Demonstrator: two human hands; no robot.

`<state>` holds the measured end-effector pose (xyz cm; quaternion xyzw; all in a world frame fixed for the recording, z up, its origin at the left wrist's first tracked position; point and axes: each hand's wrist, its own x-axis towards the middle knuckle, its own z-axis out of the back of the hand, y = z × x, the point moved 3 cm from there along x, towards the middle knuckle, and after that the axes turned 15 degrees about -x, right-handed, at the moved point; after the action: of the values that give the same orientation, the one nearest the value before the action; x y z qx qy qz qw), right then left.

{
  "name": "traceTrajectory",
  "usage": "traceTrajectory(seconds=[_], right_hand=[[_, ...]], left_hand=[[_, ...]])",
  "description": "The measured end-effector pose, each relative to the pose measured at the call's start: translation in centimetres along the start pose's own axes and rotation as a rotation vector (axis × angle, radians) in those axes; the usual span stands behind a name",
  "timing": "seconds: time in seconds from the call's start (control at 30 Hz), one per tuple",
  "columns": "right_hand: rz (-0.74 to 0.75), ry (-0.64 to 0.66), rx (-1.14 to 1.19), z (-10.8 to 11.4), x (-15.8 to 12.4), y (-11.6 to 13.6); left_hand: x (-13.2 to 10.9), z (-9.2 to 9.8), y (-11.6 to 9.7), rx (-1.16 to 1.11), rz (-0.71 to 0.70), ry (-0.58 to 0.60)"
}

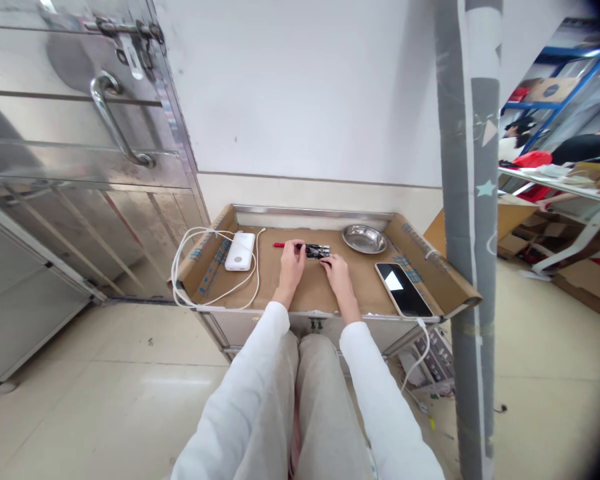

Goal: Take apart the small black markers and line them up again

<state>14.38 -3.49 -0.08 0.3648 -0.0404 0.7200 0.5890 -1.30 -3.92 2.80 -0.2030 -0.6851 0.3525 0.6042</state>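
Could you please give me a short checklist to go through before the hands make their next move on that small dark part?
1. Left hand on the red-handled tool: ok, fingers are closed round it.
2. Right hand steadying the small dark part: ok, fingertips touch its right end.
3. Tool tip seated on the part: cannot tell, too small to see.
4. Metal bowl apart from the hands: ok, it sits to the right, near the back.
5. Phone safely placed: not ok, it lies close to the front edge.
6. White cable away from the hands: ok, it loops at the left by the power bank.
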Motion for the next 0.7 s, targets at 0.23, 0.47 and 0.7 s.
traceTrajectory(seconds=[0.23,0.47,0.7], right_hand=[[0.091,0.051,-0.011,-0.6,0.2,0.2],[0.089,0.036,0.080,0.6,0.1,1.0],[-0.022,-0.021,0.108,1.9,-0.2,1.1]], left_hand=[[-0.1,-0.6,0.3,-0.004,-0.051,0.144],[-0.2,-0.9,0.6,-0.017,-0.030,0.273],[-0.3,-0.9,0.6,0.056,0.034,0.400]])
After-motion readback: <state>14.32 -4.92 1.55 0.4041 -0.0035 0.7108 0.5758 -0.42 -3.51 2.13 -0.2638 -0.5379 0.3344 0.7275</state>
